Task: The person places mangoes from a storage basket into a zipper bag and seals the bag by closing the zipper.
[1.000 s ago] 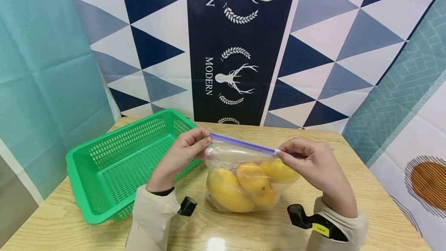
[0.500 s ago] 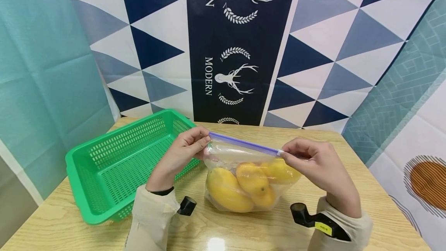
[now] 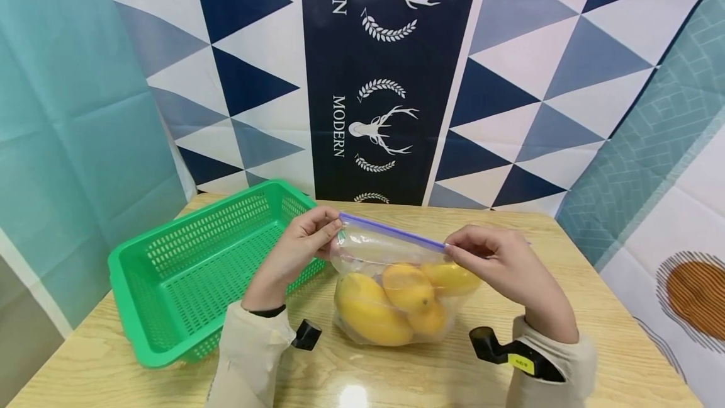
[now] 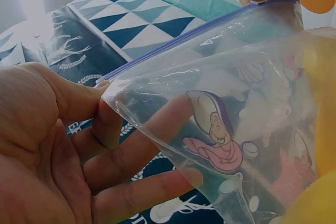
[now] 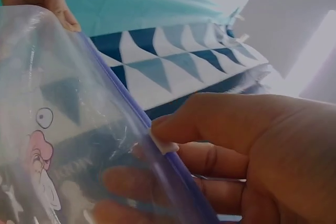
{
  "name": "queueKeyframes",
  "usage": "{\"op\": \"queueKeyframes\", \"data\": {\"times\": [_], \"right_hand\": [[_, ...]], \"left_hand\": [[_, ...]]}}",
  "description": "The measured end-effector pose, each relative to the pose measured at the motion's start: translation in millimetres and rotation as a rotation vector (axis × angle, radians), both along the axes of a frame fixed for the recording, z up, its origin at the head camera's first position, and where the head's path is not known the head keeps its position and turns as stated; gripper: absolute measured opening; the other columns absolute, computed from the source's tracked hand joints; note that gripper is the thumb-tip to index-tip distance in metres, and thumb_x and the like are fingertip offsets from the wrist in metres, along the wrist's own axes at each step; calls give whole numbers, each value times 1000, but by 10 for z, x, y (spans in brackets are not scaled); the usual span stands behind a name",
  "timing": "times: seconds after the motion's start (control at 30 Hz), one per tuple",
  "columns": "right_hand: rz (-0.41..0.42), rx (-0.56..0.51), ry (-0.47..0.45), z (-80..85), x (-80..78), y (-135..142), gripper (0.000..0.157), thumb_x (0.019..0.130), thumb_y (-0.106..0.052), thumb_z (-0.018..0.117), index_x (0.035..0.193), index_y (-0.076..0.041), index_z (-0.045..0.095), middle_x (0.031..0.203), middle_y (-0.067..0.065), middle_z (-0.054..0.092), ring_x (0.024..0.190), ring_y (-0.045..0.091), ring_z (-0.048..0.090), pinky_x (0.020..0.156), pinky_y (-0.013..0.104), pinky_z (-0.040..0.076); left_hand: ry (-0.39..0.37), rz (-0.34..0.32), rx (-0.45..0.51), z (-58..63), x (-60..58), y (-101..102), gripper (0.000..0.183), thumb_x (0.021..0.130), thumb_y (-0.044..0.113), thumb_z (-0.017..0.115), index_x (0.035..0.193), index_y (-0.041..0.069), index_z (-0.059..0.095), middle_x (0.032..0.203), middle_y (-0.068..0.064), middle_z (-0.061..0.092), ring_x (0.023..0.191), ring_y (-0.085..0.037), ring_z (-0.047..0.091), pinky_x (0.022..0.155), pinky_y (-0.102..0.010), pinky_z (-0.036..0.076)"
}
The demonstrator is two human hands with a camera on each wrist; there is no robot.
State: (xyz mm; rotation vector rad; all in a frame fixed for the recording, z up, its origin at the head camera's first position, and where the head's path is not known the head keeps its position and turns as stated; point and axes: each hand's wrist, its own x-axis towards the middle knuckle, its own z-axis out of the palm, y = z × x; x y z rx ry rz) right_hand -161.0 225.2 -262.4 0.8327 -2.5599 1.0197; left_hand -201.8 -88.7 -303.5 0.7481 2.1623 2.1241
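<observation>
A clear zip bag (image 3: 362, 250) with a purple zip strip (image 3: 391, 230) stands on the table with several yellow fruits (image 3: 370, 310), mango-like, inside. My left hand (image 3: 303, 241) pinches the top left corner of the bag between thumb and finger. In the left wrist view its other fingers spread behind the plastic, and cartoon prints show on the bag. My right hand (image 3: 504, 263) pinches the small white slider (image 5: 164, 144) on the strip between thumb and forefinger. Part of the strip and the bag's right side lie hidden behind that hand.
Left of the bag, a green plastic basket (image 3: 215, 269) with slotted sides sits on the wooden table (image 3: 408, 376). A patterned cloth (image 3: 385, 80) hangs behind the table's far edge. Both wrists carry a small black camera mount.
My right hand moves slightly right along the strip with the slider, then back left. My left hand stays at the corner. The fruits keep nearly the same place.
</observation>
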Motion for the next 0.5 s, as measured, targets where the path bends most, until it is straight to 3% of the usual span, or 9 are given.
{"op": "queueKeyframes", "data": {"times": [0.3, 0.5], "right_hand": [[227, 51, -220, 237, -332, 21, 13, 96, -2, 60, 88, -7, 69, 74, -1, 63, 68, 13, 56, 62, 25, 48], [300, 99, -352, 355, -488, -5, 16, 96, -2, 52, 88, -5, 65, 72, -2, 58, 68, 12, 51, 61, 25, 45]], "left_hand": [[5, -12, 21, 0, -8, -15, 17, 104, 0, 45, 107, -16, 48, 70, 0, 52, 59, -6, 55, 62, -22, 56], [-6, -18, 36, -22, -21, -27, 16, 104, 1, 46, 107, -14, 48, 71, 1, 53, 59, -6, 57, 61, -24, 56]]}}
